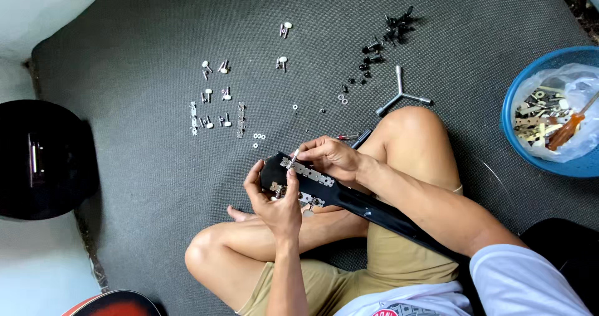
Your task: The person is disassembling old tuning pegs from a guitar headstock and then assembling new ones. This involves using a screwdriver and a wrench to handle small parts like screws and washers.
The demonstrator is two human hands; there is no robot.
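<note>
I sit cross-legged on a dark grey mat with a black guitar neck (380,213) lying across my lap, its headstock (274,166) pointing left. Two silver tuner plates (310,173) run along the headstock. My left hand (274,200) grips the headstock from below, thumb on its face. My right hand (331,157) rests on the upper plate and pinches a small silver tuner part (293,159) at the plate's far end.
Silver tuner pegs and plates (215,110) lie spread on the mat at left, black screws and pegs (387,38) at upper right, small washers (259,138) between. A three-armed metal wrench (399,96) lies by my knee. A blue basin (518,141) with tools stands at right.
</note>
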